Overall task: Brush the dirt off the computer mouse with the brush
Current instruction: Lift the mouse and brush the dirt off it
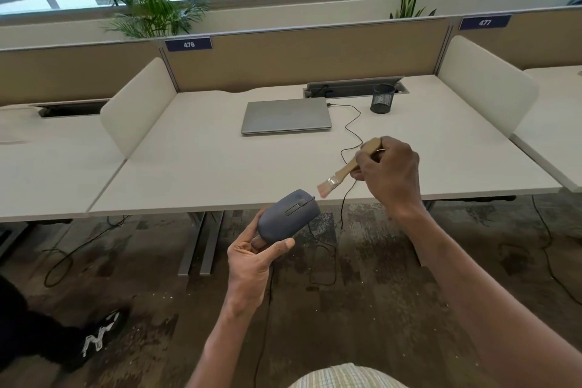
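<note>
On the white desk (195, 173) a closed laptop (286, 115) lies far centre, and a black mesh pen cup (382, 99), contents not visible, stands to its right. Nearer, the left hand (252, 261) grips the grey mouse (288, 217) above the desk edge. The right hand (390, 173) pinches the brush (343, 168), bristles just beside the mouse's far end, its cable (352, 129) trailing behind.

The grey oval computer mouse (288, 217) looks like matt plastic, faintly dusty. The small flat brush (346, 168) has a pale bare-wood handle, a shiny metal ferrule and soft pinkish bristles. The white worktop (195, 167) is smooth with a low sheen. The closed silver laptop (286, 115) has a brushed, satin metallic lid. The black pen cup (382, 98) is fine wire mesh. The floor (151, 293) looks rough, mottled and worn.
</note>
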`<state>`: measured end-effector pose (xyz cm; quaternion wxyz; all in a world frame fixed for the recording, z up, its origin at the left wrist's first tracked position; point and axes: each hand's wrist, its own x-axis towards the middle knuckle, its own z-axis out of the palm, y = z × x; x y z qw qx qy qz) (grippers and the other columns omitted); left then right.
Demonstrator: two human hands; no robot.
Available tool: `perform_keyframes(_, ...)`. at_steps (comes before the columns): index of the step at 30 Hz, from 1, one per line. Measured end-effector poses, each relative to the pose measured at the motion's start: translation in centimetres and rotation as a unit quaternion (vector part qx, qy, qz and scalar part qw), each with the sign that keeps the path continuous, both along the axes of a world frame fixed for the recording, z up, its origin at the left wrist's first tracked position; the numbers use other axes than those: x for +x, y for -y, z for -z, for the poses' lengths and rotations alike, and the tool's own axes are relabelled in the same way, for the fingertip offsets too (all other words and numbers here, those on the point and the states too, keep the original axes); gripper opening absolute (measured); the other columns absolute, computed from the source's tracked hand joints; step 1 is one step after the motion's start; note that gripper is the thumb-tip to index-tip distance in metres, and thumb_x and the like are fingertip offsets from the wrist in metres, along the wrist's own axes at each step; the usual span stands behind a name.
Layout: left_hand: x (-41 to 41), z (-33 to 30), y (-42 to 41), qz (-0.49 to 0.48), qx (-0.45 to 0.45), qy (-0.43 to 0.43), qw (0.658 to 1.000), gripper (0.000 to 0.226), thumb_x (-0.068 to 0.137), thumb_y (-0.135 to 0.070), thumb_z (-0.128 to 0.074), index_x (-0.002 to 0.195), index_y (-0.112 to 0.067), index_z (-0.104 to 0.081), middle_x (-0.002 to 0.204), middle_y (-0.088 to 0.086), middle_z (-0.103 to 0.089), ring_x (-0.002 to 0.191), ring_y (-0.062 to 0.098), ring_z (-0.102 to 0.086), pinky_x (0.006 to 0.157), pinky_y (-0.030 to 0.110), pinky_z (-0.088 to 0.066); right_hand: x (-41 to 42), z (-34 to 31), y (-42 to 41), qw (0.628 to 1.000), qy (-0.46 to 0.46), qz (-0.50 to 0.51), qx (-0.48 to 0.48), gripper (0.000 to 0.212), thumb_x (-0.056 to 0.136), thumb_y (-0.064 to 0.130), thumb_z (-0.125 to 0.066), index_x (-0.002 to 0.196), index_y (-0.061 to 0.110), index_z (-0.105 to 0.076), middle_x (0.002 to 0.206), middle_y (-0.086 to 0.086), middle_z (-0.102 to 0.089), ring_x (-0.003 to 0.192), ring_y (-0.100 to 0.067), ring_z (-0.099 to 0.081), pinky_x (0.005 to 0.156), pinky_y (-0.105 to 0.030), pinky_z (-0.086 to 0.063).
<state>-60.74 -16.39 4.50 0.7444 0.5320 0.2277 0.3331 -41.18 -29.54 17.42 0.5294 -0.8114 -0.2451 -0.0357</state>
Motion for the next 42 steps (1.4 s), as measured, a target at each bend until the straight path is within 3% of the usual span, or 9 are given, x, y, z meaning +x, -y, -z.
perform_keyframes(3, 0.0, -0.3, 0.0, 0.007, -0.001, 0.003, 1.0, 0.072, 0.064, 0.003, -0.083, 0.131, -0.017, -0.066, 0.118, 0.013, -0.077, 0.104, 0.018, -0.076, 0.084, 0.024, -0.063, 0.2, 0.3, -0.3, 1.0, -0.021, -0.016, 0.002, 0.008, 0.094, 0.011, -0.063, 0.097, 0.004, -0.067, 0.079, -0.007, -0.072, 0.062, -0.014, -0.073, 0.066, -0.038, -0.064)
perform_keyframes(8, -0.3, -1.1, -0.6, 0.013, -0.005, 0.005, 1.0, 0.094, 0.042, -0.03, -0.105, 0.128, -0.023, -0.069, 0.121, 0.014, -0.075, 0.107, 0.021, -0.076, 0.082, 0.024, -0.063, 0.6, 1.9, 0.1, 1.0, 0.002, -0.005, -0.02, 0.01, 0.097, 0.013, -0.059, 0.101, 0.006, -0.065, 0.088, -0.006, -0.071, 0.073, -0.021, -0.073, 0.071, -0.043, -0.062)
perform_keyframes(13, -0.5, -1.1, -0.9, 0.022, 0.007, -0.01, 1.0, 0.092, 0.042, -0.034, -0.106, 0.127, -0.027, -0.071, 0.128, 0.017, -0.071, 0.112, 0.026, -0.073, 0.083, 0.028, -0.064, 0.7, 1.8, -0.1, 0.995, -0.054, -0.058, 0.056, 0.009, 0.099, 0.009, -0.059, 0.104, 0.005, -0.064, 0.087, -0.008, -0.073, 0.068, -0.012, -0.075, 0.068, -0.028, -0.062)
perform_keyframes(26, -0.8, -2.7, -0.1, 0.045, -0.014, 0.007, 0.999, 0.105, 0.036, -0.034, -0.107, 0.131, -0.015, -0.067, 0.117, 0.013, -0.075, 0.101, 0.022, -0.075, 0.08, 0.027, -0.064, 2.5, 7.7, -1.5, 0.968, -0.243, -0.069, 0.002, 0.011, 0.096, 0.007, -0.061, 0.103, -0.002, -0.064, 0.087, -0.018, -0.072, 0.068, -0.024, -0.075, 0.073, -0.039, -0.063)
perform_keyframes(31, -0.4, -3.9, 0.2, 0.052, -0.026, 0.034, 0.998, 0.101, 0.038, -0.031, -0.107, 0.13, -0.018, -0.067, 0.114, 0.008, -0.077, 0.103, 0.021, -0.075, 0.083, 0.028, -0.064, 1.8, 9.5, -0.7, 0.975, -0.185, -0.052, -0.111, 0.008, 0.097, 0.009, -0.059, 0.092, 0.006, -0.063, 0.086, -0.014, -0.071, 0.069, -0.02, -0.074, 0.069, -0.042, -0.063)
perform_keyframes(34, -0.4, -4.6, 0.3, 0.049, -0.029, 0.047, 0.997, 0.103, 0.036, -0.033, -0.107, 0.129, -0.017, -0.066, 0.109, 0.006, -0.079, 0.099, 0.019, -0.077, 0.083, 0.026, -0.064, 1.8, 8.8, 0.6, 0.984, -0.081, 0.009, -0.159, 0.012, 0.1, 0.012, -0.052, 0.099, 0.005, -0.062, 0.079, -0.005, -0.064, 0.066, -0.019, -0.065, 0.054, -0.037, -0.057)
perform_keyframes(36, -0.4, -4.8, 0.3, 0.044, -0.033, 0.049, 0.997, 0.103, 0.035, -0.034, -0.107, 0.128, -0.016, -0.066, 0.107, 0.005, -0.079, 0.098, 0.018, -0.077, 0.08, 0.024, -0.063, 1.8, 7.6, 1.3, 0.991, -0.03, 0.044, -0.121, 0.018, 0.103, 0.013, -0.048, 0.108, 0.003, -0.061, 0.076, 0.002, -0.059, 0.061, -0.011, -0.059, 0.047, -0.03, -0.051)
perform_keyframes(39, -0.5, -4.8, -0.1, 0.039, -0.035, 0.042, 0.998, 0.103, 0.037, -0.034, -0.107, 0.129, -0.013, -0.065, 0.108, 0.005, -0.079, 0.1, 0.018, -0.076, 0.08, 0.024, -0.063, 1.3, 5.0, 2.4, 0.999, 0.026, 0.022, 0.017, 0.009, 0.1, 0.008, -0.055, 0.108, 0.008, -0.059, 0.082, 0.004, -0.064, 0.071, -0.013, -0.069, 0.064, -0.036, -0.062)
perform_keyframes(42, -0.7, -4.6, -0.4, 0.042, -0.034, 0.031, 0.998, 0.106, 0.038, -0.034, -0.107, 0.132, -0.013, -0.064, 0.113, 0.005, -0.078, 0.106, 0.021, -0.075, 0.083, 0.026, -0.064, -0.2, 2.1, 2.9, 0.985, 0.028, -0.057, 0.157, 0.014, 0.096, -0.002, -0.057, 0.104, 0.009, -0.058, 0.089, 0.003, -0.07, 0.083, -0.01, -0.073, 0.074, -0.023, -0.061)
